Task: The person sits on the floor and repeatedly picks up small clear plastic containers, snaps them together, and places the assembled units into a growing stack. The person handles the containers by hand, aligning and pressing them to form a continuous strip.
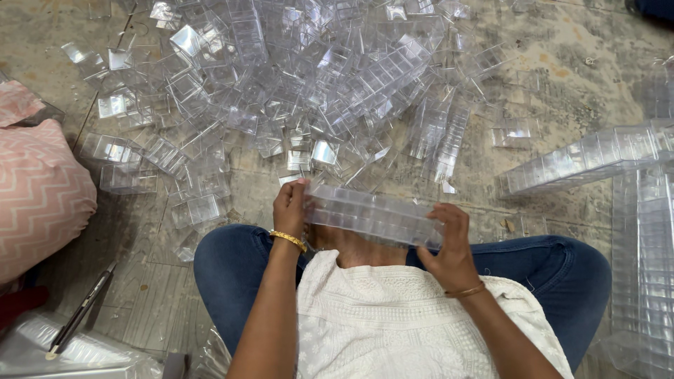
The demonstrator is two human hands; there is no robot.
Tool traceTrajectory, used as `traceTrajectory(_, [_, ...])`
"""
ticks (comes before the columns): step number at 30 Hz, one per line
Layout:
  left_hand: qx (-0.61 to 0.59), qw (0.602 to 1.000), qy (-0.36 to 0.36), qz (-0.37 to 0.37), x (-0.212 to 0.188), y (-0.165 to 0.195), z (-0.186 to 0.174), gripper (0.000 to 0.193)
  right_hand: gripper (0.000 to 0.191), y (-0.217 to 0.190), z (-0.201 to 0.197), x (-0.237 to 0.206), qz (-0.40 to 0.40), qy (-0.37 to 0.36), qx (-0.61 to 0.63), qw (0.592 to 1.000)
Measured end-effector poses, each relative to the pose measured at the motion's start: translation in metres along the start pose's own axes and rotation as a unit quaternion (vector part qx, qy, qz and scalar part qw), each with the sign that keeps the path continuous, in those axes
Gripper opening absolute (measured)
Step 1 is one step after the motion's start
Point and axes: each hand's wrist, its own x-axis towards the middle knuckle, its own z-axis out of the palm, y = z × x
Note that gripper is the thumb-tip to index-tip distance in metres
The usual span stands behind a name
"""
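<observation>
I hold a row of stacked clear plastic boxes point(368, 214) crosswise above my lap, between both hands. My left hand point(290, 208) grips its left end, a gold bangle on the wrist. My right hand point(449, 245) clasps the right end from below, fingers curled over the top edge. Just beyond the row, a big loose pile of clear plastic boxes point(281, 77) covers the floor.
Assembled rows of clear boxes point(583, 158) lie at the right, with more stacked along the right edge point(642, 260). A pink zigzag cushion point(38, 196) sits at left. A black-handled knife point(81, 312) lies on the floor at lower left, beside plastic sheeting point(77, 354).
</observation>
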Motion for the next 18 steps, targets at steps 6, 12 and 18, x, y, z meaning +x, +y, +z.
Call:
traceTrajectory(6, [-0.001,0.997,0.012,0.077,-0.001,0.003,-0.001,0.035,0.075,-0.002,0.021,-0.018,-0.09,-0.005,-0.022,0.996])
traceTrajectory(12, [-0.261,0.945,-0.006,0.196,-0.011,0.027,-0.013,0.053,0.074,-0.032,0.061,-0.031,-0.062,-0.098,0.098,0.988])
traceTrajectory(18, [-0.342,0.918,-0.065,0.189,-0.021,0.041,-0.012,0.069,0.08,-0.058,0.073,-0.02,0.06,-0.144,0.173,0.973])
